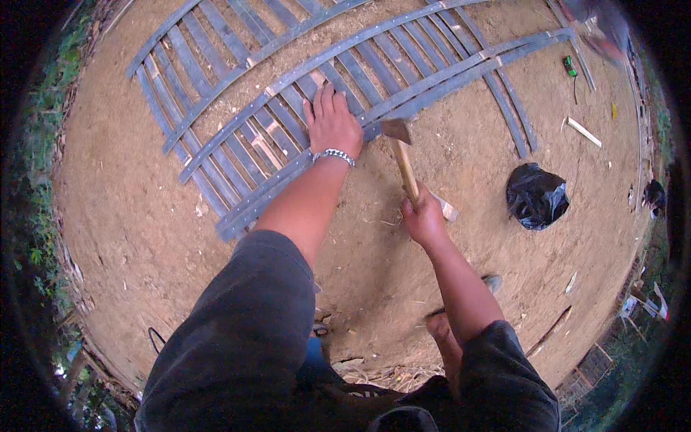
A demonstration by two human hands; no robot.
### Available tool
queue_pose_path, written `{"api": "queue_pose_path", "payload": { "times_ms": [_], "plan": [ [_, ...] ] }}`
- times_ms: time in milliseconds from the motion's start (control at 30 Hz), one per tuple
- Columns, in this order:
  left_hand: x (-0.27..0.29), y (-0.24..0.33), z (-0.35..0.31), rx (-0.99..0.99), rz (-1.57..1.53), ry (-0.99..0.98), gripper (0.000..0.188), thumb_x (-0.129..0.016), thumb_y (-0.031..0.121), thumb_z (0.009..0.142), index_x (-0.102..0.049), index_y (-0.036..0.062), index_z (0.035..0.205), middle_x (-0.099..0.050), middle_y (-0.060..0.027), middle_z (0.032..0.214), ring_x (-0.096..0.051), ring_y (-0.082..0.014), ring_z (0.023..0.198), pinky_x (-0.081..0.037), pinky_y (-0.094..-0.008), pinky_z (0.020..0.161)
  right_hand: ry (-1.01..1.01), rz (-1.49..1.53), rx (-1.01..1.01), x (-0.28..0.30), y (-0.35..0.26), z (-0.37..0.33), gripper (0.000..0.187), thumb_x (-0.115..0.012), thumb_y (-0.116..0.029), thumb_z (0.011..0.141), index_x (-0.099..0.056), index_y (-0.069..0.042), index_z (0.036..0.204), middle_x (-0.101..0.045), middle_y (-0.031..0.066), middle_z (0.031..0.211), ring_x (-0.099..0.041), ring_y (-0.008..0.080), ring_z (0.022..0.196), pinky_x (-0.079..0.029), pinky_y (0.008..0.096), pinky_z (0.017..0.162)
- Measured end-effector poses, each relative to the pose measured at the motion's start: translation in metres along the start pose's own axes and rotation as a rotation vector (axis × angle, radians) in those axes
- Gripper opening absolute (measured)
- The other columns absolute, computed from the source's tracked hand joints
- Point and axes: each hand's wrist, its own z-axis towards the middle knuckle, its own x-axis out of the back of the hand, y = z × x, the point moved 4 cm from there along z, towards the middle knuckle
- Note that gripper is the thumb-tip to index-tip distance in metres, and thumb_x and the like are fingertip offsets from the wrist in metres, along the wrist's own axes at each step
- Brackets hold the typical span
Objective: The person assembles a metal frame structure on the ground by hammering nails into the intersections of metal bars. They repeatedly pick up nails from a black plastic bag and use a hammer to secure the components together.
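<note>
My right hand (425,218) is wrapped round the wooden handle of a hatchet (405,170). The flat, brown metal head of the hatchet points away from me, close to the near rail of a slatted wooden panel (360,75). On that panel my left hand (335,128) lies flat, fingers stretched out over the dark slats. A chain bracelet (334,154) circles my left wrist. Pale, bare wood shows at several spots on the weathered slats. Beside my right hand, a short pale piece of wood (448,209) is partly hidden.
A second slatted panel (209,36) lies beyond on the bare earth. To the right are a black plastic bag (536,196), a pale stick (584,133) and a small green-and-black object (569,66). A blurred figure (604,29) is at the far right.
</note>
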Motion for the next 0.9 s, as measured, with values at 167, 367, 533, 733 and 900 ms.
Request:
{"api": "queue_pose_path", "payload": {
  "times_ms": [167,367,533,733,900],
  "plan": [
    [-0.006,0.002,-0.001,0.005,0.059,-0.014,0.053,-0.056,0.017,0.089,-0.053,0.0027,0.140,-0.045,-0.0140,0.153,-0.035,-0.0313,0.147,-0.019,-0.0551,0.124,0.136,0.102,-0.115,0.015,0.027,-0.028,0.034,-0.064,-0.011,0.091,-0.058,-0.005,0.124,-0.067,0.0254,0.102,-0.067,0.0439,0.097,-0.053,0.0477,0.084],
    [-0.004,0.001,-0.001,-0.008,0.119,-0.030,0.054,-0.053,0.019,0.091,-0.053,0.0038,0.142,-0.049,-0.0136,0.151,-0.035,-0.0301,0.147,-0.018,-0.0547,0.124,0.253,0.031,-0.420,0.037,0.089,-0.101,0.037,-0.063,-0.011,0.093,-0.057,-0.004,0.129,-0.067,0.0263,0.105,-0.066,0.0464,0.099,-0.052,0.0495,0.086],
    [-0.006,0.004,0.000,-0.008,0.122,-0.057,0.053,-0.052,0.018,0.090,-0.054,0.0047,0.142,-0.052,-0.0139,0.149,-0.038,-0.0303,0.146,-0.019,-0.0537,0.123,0.429,-0.067,-0.487,0.058,0.138,-0.116,0.049,-0.067,-0.016,0.093,-0.051,0.003,0.135,-0.064,0.0297,0.115,-0.063,0.0472,0.106,-0.050,0.0485,0.090],
    [-0.007,0.004,0.000,-0.036,0.135,-0.018,0.057,-0.053,0.015,0.086,-0.053,0.0035,0.142,-0.052,-0.0192,0.147,-0.041,-0.0333,0.143,-0.021,-0.0537,0.122,0.417,-0.081,-0.567,0.083,0.142,-0.086,0.048,-0.069,-0.013,0.093,-0.052,0.001,0.135,-0.062,0.0254,0.119,-0.062,0.0402,0.109,-0.048,0.0447,0.096],
    [-0.006,0.008,0.003,-0.071,0.104,-0.025,0.060,-0.053,0.009,0.081,-0.052,0.0025,0.140,-0.052,-0.0217,0.146,-0.041,-0.0375,0.142,-0.022,-0.0547,0.121,0.464,0.047,-0.342,0.075,0.144,-0.068,0.051,-0.068,-0.014,0.093,-0.050,0.005,0.136,-0.061,0.0264,0.118,-0.061,0.0403,0.108,-0.048,0.0444,0.095]
  ]
}}
